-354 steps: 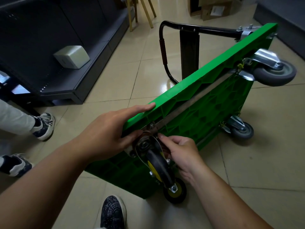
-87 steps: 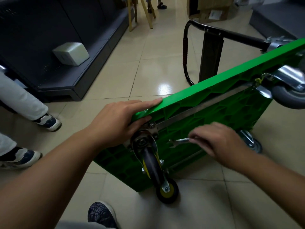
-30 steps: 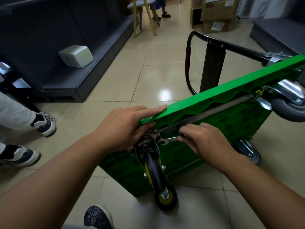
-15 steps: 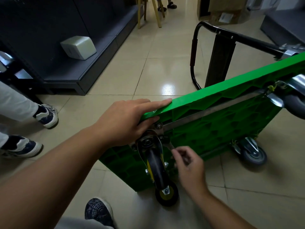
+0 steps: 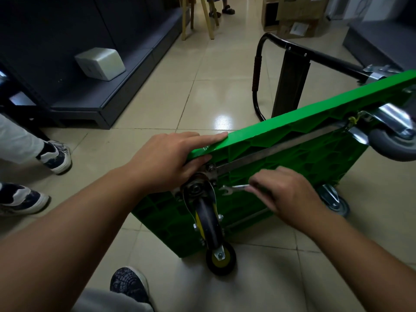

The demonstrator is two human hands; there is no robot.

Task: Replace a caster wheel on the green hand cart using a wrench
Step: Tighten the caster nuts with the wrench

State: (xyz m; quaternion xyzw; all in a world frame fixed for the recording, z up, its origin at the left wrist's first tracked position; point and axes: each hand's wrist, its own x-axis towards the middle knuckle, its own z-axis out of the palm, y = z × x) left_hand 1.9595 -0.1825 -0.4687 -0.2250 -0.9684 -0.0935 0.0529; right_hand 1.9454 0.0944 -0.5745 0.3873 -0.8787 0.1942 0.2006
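The green hand cart [image 5: 292, 158] stands on its long edge on the tiled floor, underside toward me. My left hand [image 5: 171, 161] grips its upper near corner, fingers along the top edge and thumb on the underside. Just below hangs a black caster wheel with a yellow hub [image 5: 211, 224] in a metal bracket. My right hand [image 5: 286, 194] pinches a small silver wrench [image 5: 234, 189], whose open jaw points left, close to the bracket's right side without touching a bolt.
A grey caster [image 5: 391, 143] sits at the cart's far top corner, another [image 5: 335, 201] low on the right. The black cart handle [image 5: 290, 70] lies behind. A dark shelf with a pale box [image 5: 100, 63] stands at the left. Another person's shoes [image 5: 56, 156] are nearby; my shoe [image 5: 128, 284] is below.
My right hand rose from beside the wheel's lower part and now holds the wrench level, jaw by the bracket. My left hand has kept its hold on the cart corner.
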